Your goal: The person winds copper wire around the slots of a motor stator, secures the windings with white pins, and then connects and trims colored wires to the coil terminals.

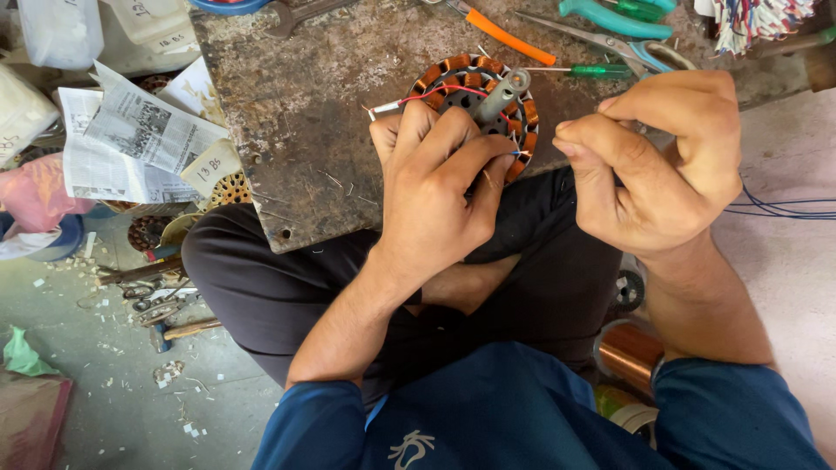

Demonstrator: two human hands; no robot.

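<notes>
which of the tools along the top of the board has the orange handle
The long thin tool lying diagonally above the motor stator. The small screwdriver beside it has a green handle, and the scissors have teal ones.

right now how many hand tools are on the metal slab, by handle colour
orange-handled tool: 1
green-handled screwdriver: 1
teal-handled scissors: 1
total: 3, lying on the metal slab behind the motor stator

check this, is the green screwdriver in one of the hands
No, the green screwdriver lies on the worn board past the motor coil, clear of both hands.
</notes>
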